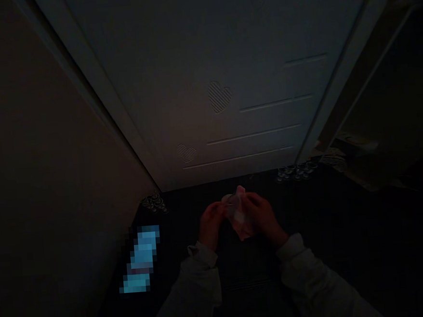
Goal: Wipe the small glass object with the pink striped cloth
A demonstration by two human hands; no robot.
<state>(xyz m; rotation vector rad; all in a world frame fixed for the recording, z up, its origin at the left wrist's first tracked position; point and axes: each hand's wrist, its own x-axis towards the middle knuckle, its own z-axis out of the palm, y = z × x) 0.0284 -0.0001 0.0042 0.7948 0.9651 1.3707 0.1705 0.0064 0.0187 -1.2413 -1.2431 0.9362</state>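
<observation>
Pinkish packet [239,218] between left fingers [215,210] and right fingers [253,203]

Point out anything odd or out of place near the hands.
The bright blue patch left of the left hand stands out: it shows only as coarse blocks, glaring against a very dark scene. Nothing else does, though gloom could hide a spill or damage.

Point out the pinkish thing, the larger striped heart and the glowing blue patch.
Pinkish thing [239,217], head view: middle of its surface.
Larger striped heart [219,98], head view: its ridged centre.
Glowing blue patch [142,256], head view: lit middle.
</observation>
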